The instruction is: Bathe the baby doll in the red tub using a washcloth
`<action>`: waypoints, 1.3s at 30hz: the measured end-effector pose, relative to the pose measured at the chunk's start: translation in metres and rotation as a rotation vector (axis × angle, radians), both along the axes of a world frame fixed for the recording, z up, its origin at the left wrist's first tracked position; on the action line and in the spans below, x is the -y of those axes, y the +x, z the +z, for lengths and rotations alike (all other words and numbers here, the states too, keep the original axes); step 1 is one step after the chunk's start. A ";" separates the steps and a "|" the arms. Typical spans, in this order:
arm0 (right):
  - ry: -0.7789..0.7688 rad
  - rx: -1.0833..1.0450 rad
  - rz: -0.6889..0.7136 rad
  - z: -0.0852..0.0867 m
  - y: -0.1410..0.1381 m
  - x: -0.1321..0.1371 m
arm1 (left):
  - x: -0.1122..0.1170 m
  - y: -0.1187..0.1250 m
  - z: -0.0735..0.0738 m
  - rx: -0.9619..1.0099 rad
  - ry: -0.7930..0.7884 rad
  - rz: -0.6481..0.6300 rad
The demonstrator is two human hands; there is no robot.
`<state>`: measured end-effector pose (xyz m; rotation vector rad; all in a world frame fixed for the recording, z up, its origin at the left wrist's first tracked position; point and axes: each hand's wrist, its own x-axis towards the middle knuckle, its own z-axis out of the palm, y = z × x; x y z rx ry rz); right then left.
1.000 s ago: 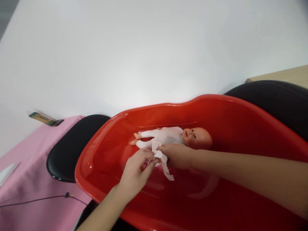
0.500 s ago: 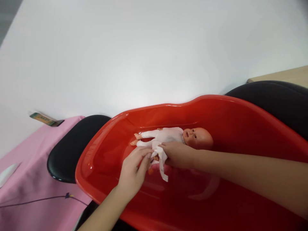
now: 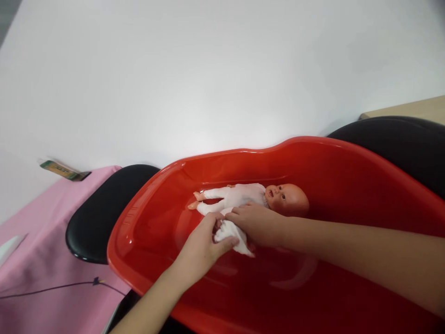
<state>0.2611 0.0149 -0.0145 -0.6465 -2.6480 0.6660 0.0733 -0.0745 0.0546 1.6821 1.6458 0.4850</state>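
Observation:
A baby doll (image 3: pixel 257 197) in a white suit lies on its back in a red plastic tub (image 3: pixel 146 218), head to the right. A small white cloth (image 3: pixel 232 235) is bunched beside the doll's near side. My left hand (image 3: pixel 203 248) pinches the cloth from the left, fingers closed on it. From the right, my right hand (image 3: pixel 259 224) lies over the cloth's upper edge against the doll's body, its fingers curled on the fabric.
The tub rests across two black padded seats (image 3: pixel 93 218) (image 3: pixel 399 144). A pink cloth (image 3: pixel 41 260) with a thin dark cable (image 3: pixel 52 290) lies at the left. A small green box (image 3: pixel 64 170) sits by the white wall. A wooden surface (image 3: pixel 417 107) shows at the far right.
The cloth hung down loose before; now it is gathered into a bunch between both hands. My left hand has closed in on it. The doll has not moved.

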 end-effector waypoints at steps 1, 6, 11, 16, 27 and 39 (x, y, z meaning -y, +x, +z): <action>-0.024 -0.019 -0.023 0.000 -0.001 0.000 | 0.001 0.000 0.001 -0.051 -0.008 -0.028; -0.050 0.003 -0.019 0.002 -0.001 0.000 | 0.005 -0.002 0.004 -0.193 0.063 -0.192; -0.027 0.133 0.025 0.010 -0.001 -0.001 | 0.007 -0.005 0.004 -0.198 0.132 -0.228; -0.054 0.160 0.015 0.012 -0.001 -0.003 | 0.008 -0.005 0.007 -0.203 0.168 -0.249; 0.030 0.168 0.012 0.006 0.000 -0.001 | 0.006 -0.007 -0.002 -0.145 0.158 -0.197; 0.081 0.161 0.030 0.007 -0.001 -0.002 | 0.006 -0.006 -0.003 -0.202 0.093 -0.102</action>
